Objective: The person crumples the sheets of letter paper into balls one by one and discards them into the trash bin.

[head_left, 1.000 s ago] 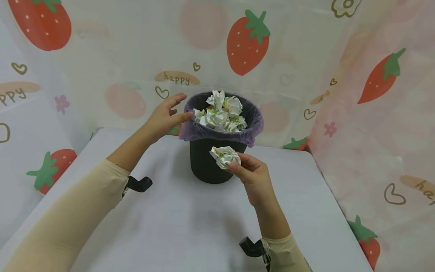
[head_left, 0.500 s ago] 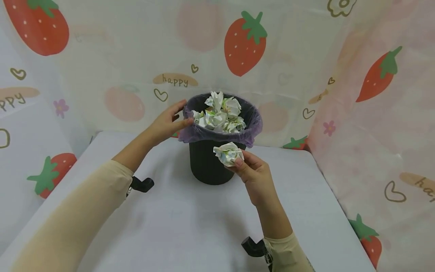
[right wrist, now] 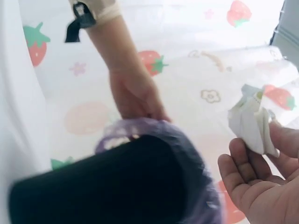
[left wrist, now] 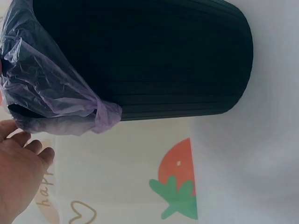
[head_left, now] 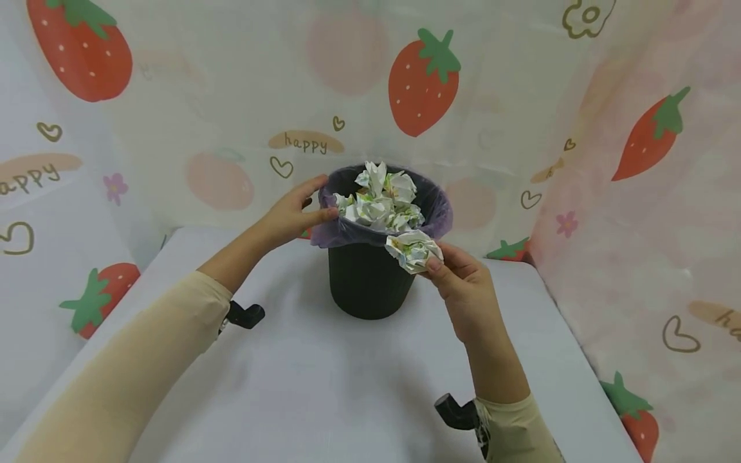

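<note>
In the head view a black trash can (head_left: 367,286) stands upright on the table, its rim covered by a purple plastic bag (head_left: 443,213). Several crumpled paper balls (head_left: 382,200) are heaped inside. My left hand (head_left: 288,215) rests its fingertips and thumb against the left side of the rim, fingers spread; in the left wrist view its fingers (left wrist: 33,145) lie by the bag's edge. My right hand (head_left: 467,289) pinches another paper ball (head_left: 412,251) in front of the rim at the right. The right wrist view shows this paper ball (right wrist: 252,119) between thumb and fingers.
A white-covered table (head_left: 301,386) lies under the can. Behind and at both sides hangs a strawberry-printed backdrop (head_left: 503,128). Black camera mounts (head_left: 246,316) stick out from both wrists.
My right hand has moved up and to the right with the paper ball, closer to the can's rim. The left fingers have lowered onto the rim's left side.
</note>
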`<act>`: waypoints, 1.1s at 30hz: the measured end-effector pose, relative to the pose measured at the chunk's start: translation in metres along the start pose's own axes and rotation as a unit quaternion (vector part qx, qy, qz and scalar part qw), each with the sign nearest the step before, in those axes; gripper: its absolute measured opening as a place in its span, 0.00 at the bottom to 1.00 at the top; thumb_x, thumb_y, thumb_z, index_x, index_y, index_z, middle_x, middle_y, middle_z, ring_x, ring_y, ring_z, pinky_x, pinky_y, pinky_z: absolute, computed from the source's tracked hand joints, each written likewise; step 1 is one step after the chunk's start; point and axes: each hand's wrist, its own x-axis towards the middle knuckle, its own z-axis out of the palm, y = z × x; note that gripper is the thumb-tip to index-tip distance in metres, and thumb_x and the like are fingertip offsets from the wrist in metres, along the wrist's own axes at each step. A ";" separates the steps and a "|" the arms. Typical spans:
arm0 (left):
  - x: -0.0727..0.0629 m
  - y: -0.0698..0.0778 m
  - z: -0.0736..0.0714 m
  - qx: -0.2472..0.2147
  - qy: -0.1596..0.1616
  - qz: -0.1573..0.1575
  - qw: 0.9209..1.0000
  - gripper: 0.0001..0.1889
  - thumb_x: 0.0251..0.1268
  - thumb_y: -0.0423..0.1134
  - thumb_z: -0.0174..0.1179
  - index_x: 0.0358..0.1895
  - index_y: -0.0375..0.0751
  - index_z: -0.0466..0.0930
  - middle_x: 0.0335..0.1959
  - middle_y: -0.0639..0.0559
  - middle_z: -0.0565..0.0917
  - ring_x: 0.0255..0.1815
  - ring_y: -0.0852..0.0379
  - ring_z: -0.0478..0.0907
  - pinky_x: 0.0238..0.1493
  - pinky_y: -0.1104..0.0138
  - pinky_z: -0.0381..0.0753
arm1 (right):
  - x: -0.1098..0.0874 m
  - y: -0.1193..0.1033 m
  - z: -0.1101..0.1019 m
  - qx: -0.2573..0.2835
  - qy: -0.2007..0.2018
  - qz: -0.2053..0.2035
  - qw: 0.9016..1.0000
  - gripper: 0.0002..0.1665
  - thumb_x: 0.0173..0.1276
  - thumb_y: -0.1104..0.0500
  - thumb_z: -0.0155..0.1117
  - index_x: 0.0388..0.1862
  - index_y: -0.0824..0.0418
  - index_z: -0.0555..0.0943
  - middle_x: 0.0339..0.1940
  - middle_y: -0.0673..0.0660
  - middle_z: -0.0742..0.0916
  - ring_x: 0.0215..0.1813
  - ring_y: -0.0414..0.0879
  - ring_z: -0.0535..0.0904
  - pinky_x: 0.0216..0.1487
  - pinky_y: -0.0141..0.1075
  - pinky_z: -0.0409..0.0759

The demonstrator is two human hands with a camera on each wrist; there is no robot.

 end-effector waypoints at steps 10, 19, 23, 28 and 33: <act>-0.002 -0.004 0.004 0.003 -0.002 -0.005 1.000 0.46 0.69 0.58 0.65 0.82 0.42 0.54 0.84 0.52 0.53 0.85 0.50 0.48 0.82 0.52 0.52 | 0.027 -0.052 -0.010 -0.110 -0.001 0.012 0.994 0.15 0.72 0.72 0.64 0.51 0.55 0.84 0.42 0.49 0.88 0.43 0.39 0.84 0.55 0.30 0.84; -0.003 0.003 -0.002 0.036 0.000 -0.013 0.999 0.49 0.66 0.65 0.65 0.82 0.46 0.55 0.84 0.53 0.54 0.84 0.46 0.50 0.82 0.48 0.52 | 0.070 -0.078 -0.017 -0.143 -0.045 -0.018 0.989 0.14 0.69 0.71 0.67 0.51 0.60 0.87 0.40 0.50 0.90 0.41 0.40 0.84 0.53 0.31 0.83; -0.004 0.004 -0.005 0.048 0.001 -0.015 0.999 0.48 0.66 0.65 0.64 0.82 0.47 0.55 0.84 0.53 0.55 0.84 0.49 0.50 0.82 0.49 0.52 | 0.092 -0.086 -0.021 -0.167 -0.071 -0.008 0.983 0.14 0.69 0.68 0.70 0.53 0.61 0.88 0.41 0.50 0.91 0.42 0.40 0.85 0.55 0.31 0.82; -0.005 0.003 -0.003 0.053 -0.001 -0.013 0.998 0.48 0.66 0.65 0.64 0.82 0.45 0.55 0.84 0.53 0.55 0.84 0.49 0.51 0.82 0.50 0.52 | 0.115 -0.095 -0.025 -0.227 -0.089 0.007 0.970 0.16 0.68 0.65 0.72 0.55 0.61 0.87 0.41 0.50 0.91 0.42 0.40 0.85 0.54 0.30 0.82; -0.002 0.002 -0.002 0.052 -0.004 -0.010 0.999 0.48 0.67 0.64 0.64 0.83 0.46 0.54 0.84 0.54 0.55 0.84 0.49 0.50 0.82 0.49 0.52 | 0.140 -0.107 -0.026 -0.286 -0.104 0.008 0.952 0.17 0.67 0.66 0.73 0.55 0.64 0.86 0.40 0.50 0.91 0.41 0.42 0.85 0.50 0.29 0.83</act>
